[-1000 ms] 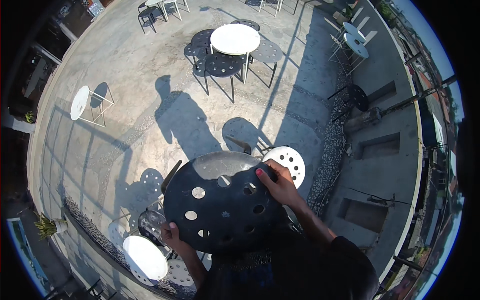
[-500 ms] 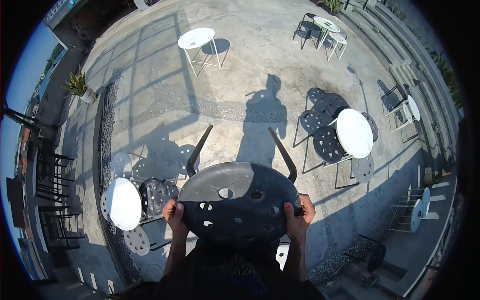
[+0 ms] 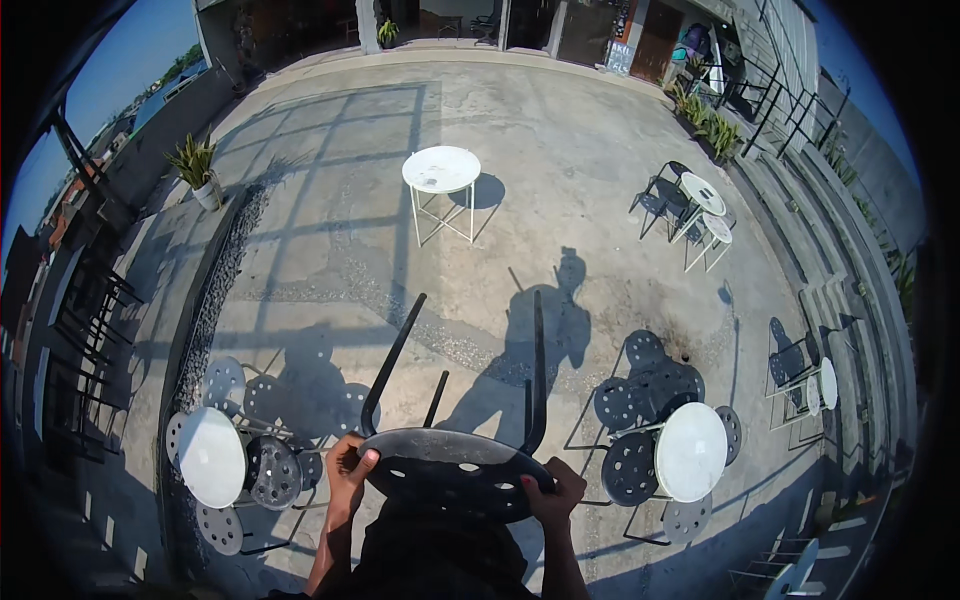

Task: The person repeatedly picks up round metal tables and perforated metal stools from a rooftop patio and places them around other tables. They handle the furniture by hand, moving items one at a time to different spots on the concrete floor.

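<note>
A black metal stool (image 3: 445, 450) with round holes in its seat is held in front of my body, its legs sticking forward over the concrete floor. My left hand (image 3: 350, 470) grips the left edge of the seat, thumb on top. On the opposite edge, my right hand (image 3: 555, 490) has its fingers closed round the rim. Below and to the left stands a white round table (image 3: 210, 455) with black perforated stools (image 3: 273, 470) beside it. A similar white table (image 3: 690, 450) with dark stools (image 3: 628, 468) stands to the right.
A lone white table (image 3: 440, 168) stands ahead. Small tables with chairs (image 3: 700, 190) sit to the right, near concrete steps (image 3: 790, 215). A potted plant (image 3: 200, 180) stands on a raised left ledge, near high stools (image 3: 90, 330). Doorways line the back, with plants at the right.
The view has swung left and then lifted toward the building at the back. The stool now sits lower in view, its legs pointing ahead, still held in both my hands.
</note>
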A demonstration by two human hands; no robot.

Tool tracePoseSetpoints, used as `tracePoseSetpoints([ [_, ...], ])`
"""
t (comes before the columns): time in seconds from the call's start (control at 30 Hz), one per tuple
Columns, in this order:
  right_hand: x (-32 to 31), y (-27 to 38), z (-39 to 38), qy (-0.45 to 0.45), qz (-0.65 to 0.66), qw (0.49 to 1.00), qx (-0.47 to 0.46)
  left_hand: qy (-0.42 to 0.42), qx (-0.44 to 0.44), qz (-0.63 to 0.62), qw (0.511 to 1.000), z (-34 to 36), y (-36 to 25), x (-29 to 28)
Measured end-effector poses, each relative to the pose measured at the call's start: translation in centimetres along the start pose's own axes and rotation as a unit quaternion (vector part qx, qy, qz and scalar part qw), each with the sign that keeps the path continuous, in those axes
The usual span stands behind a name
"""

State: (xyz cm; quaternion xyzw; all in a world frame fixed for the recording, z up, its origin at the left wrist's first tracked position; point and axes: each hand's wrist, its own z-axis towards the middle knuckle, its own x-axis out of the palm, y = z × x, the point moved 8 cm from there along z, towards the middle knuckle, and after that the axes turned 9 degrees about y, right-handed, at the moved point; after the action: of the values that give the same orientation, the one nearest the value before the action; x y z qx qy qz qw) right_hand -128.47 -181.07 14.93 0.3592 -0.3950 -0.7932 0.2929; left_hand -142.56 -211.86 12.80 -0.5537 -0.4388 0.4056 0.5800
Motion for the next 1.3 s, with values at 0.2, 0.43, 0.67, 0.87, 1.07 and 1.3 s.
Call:
tracePoseSetpoints([
  [0.2, 4.1, -6.8, 9.1, 0.033, -0.033, 0.996, 0.076, -0.015, -0.008, 0.002, 1.0, 10.3, 4.5, 0.6],
  [0.43, 9.6, -12.2, 24.6, 0.112, -0.026, 0.986, 0.122, -0.008, -0.075, -0.049, 0.996, 25.9, 3.6, 1.9],
  [0.67, 13.6, -17.0, 31.8, 0.037, -0.01, 0.984, 0.176, -0.004, -0.14, -0.048, 0.989, 37.0, 7.4, -0.3],
  [0.87, 16.9, -20.8, 38.2, 0.07, 0.003, 0.982, 0.176, 0.018, -0.146, -0.11, 0.983, 44.7, 8.4, 1.0],
  [1.07, 20.9, -29.2, 45.6, 0.081, 0.046, 0.977, 0.191, -0.003, -0.156, -0.092, 0.983, 54.3, 10.2, 2.0],
  [1.3, 30.6, -44.5, 56.3, 0.154, 0.107, 0.936, 0.297, -0.037, -0.226, -0.046, 0.972, 68.8, 21.6, 1.7],
])
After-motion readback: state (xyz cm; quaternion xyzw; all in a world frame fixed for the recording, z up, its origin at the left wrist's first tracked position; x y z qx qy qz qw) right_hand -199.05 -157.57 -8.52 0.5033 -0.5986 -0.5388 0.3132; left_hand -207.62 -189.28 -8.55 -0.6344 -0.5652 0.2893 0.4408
